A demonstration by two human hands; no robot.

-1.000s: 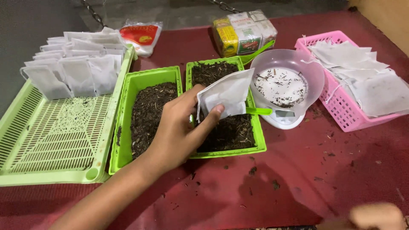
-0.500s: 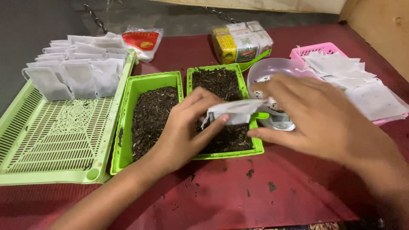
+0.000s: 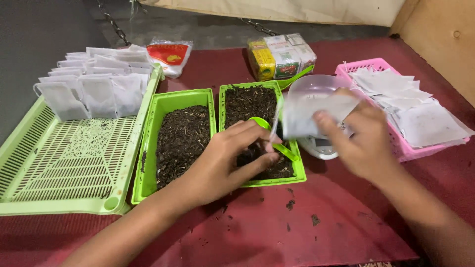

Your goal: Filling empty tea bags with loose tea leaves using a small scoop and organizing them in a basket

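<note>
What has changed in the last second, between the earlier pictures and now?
The right hand came in from the lower right and took the white paper bag, now held up beside the clear bowl. The left hand let the bag go and now touches the green scoop in the right green tray. The trays, the filled bags and the pink basket stayed as they were.

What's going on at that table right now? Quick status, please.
Left hand on green scoop over right-hand tea tray. Right hand holds white paper bag, blurred, above the clear bowl. Nothing between them.
</note>
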